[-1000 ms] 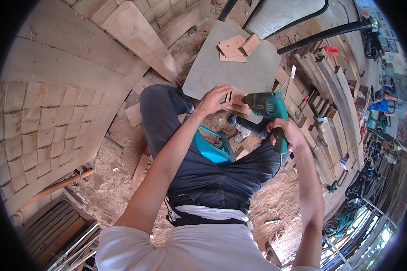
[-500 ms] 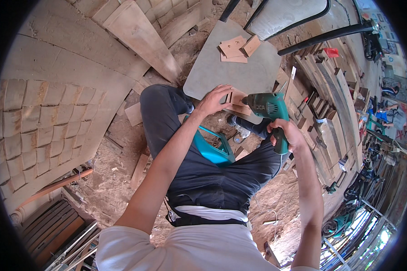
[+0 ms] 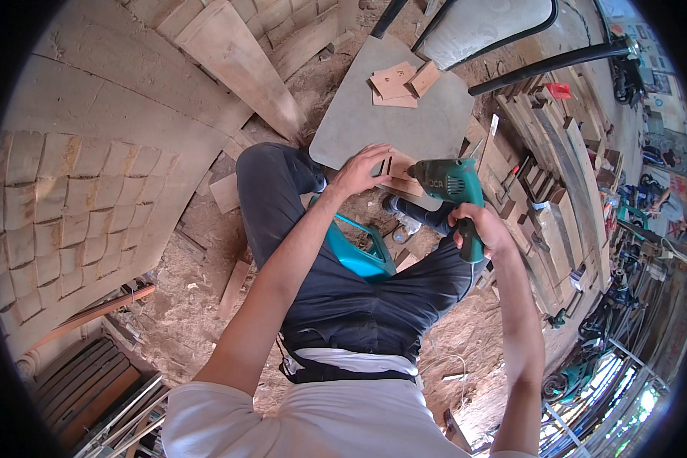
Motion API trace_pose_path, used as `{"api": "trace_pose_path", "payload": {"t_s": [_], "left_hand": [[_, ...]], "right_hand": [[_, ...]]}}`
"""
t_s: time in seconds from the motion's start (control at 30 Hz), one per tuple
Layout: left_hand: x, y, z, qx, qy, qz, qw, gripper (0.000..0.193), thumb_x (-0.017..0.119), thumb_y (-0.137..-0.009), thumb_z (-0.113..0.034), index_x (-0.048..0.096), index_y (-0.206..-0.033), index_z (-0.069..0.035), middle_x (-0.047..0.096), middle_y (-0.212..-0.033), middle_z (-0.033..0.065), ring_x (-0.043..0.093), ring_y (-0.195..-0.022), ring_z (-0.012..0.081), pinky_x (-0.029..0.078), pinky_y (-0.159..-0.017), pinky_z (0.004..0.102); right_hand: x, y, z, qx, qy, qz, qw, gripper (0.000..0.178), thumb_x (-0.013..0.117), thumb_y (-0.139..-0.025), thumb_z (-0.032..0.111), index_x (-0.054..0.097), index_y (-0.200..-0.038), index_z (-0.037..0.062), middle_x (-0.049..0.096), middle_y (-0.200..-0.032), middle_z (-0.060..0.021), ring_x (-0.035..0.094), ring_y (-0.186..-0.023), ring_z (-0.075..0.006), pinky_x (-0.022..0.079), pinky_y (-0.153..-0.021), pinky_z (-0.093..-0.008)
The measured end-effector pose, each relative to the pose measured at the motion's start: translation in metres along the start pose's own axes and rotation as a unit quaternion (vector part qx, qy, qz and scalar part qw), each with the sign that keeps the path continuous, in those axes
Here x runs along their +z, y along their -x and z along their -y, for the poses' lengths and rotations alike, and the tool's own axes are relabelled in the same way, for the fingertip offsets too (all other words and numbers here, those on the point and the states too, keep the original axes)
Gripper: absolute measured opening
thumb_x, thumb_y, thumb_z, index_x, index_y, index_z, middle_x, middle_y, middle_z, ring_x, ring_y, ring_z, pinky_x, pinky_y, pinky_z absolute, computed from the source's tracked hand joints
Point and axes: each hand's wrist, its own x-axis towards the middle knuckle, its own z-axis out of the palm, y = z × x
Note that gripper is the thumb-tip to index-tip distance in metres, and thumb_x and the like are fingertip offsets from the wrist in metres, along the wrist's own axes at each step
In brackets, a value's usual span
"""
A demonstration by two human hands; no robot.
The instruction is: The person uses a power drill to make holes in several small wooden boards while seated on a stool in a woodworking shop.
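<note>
My right hand (image 3: 481, 231) is wrapped round the handle of a green power drill (image 3: 452, 180). The drill points left, its front end at a small light-brown wooden piece (image 3: 401, 182). My left hand (image 3: 362, 169) grips the left end of that piece, fingers over its far side and thumb on the near side. Dark slots show in the wood beside my fingertips. The piece lies at the near edge of a grey seat-like board (image 3: 393, 126). The drill's body hides its own tip and part of the wood.
Several thin wooden pieces (image 3: 397, 82) lie farther back on the grey board. Black metal legs (image 3: 553, 67) reach in beyond it. Stacked planks (image 3: 569, 183) lie at the right, and a long board (image 3: 240, 69) at the far left. A turquoise plastic stool (image 3: 359, 256) is under me.
The drill and my right hand have shifted very slightly left. My left hand and the wooden piece stay in place. People in the far right background have moved.
</note>
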Motion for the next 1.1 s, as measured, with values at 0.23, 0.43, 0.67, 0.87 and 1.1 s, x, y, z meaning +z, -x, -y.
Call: {"api": "trace_pose_path", "payload": {"t_s": [0.23,0.43,0.67,0.87,1.1], "left_hand": [[0.000,0.000,0.002,0.009,-0.003,-0.001,1.000,0.055,0.078,-0.079,-0.017,0.059,-0.129,-0.003,0.053,-0.139,0.0152,0.046,-0.132,0.0314,0.038,-0.112,0.0400],[0.000,0.000,0.002,0.000,0.000,0.009,1.000,0.056,0.076,-0.081,-0.016,0.056,-0.132,-0.004,0.052,-0.141,0.0146,0.046,-0.134,0.0292,0.032,-0.116,0.0411],[0.000,0.001,0.003,0.001,-0.009,0.004,1.000,0.057,0.077,-0.080,-0.018,0.057,-0.131,-0.004,0.052,-0.140,0.0145,0.046,-0.133,0.0311,0.037,-0.113,0.0399],[0.001,0.000,0.002,0.005,-0.004,0.004,1.000,0.056,0.076,-0.080,-0.017,0.057,-0.131,-0.004,0.052,-0.141,0.0145,0.045,-0.133,0.0309,0.036,-0.114,0.0401],[-0.001,0.001,0.001,0.001,0.004,0.004,1.000,0.057,0.076,-0.080,-0.017,0.057,-0.131,-0.003,0.052,-0.141,0.0151,0.046,-0.133,0.0308,0.036,-0.114,0.0400]], "right_hand": [[0.000,0.001,0.002,0.008,-0.016,-0.006,1.000,0.023,0.057,-0.081,0.018,0.061,-0.083,-0.0046,0.061,-0.070,-0.0132,0.059,-0.048,-0.0208,0.047,-0.047,-0.0317],[-0.002,-0.001,0.000,0.009,-0.013,-0.014,1.000,0.023,0.057,-0.081,0.018,0.060,-0.082,-0.0052,0.061,-0.068,-0.0130,0.058,-0.047,-0.0210,0.047,-0.046,-0.0321],[-0.001,-0.002,-0.001,0.007,-0.005,-0.008,1.000,0.023,0.058,-0.081,0.017,0.060,-0.084,-0.0050,0.062,-0.072,-0.0133,0.059,-0.049,-0.0211,0.048,-0.047,-0.0330],[-0.002,-0.001,0.000,0.011,-0.014,-0.006,1.000,0.023,0.058,-0.081,0.018,0.060,-0.085,-0.0047,0.062,-0.073,-0.0131,0.060,-0.051,-0.0211,0.048,-0.049,-0.0328],[-0.011,-0.010,-0.008,0.035,0.000,0.005,0.999,0.024,0.056,-0.083,0.020,0.060,-0.084,-0.0037,0.060,-0.070,-0.0116,0.059,-0.050,-0.0204,0.048,-0.049,-0.0322]]}}
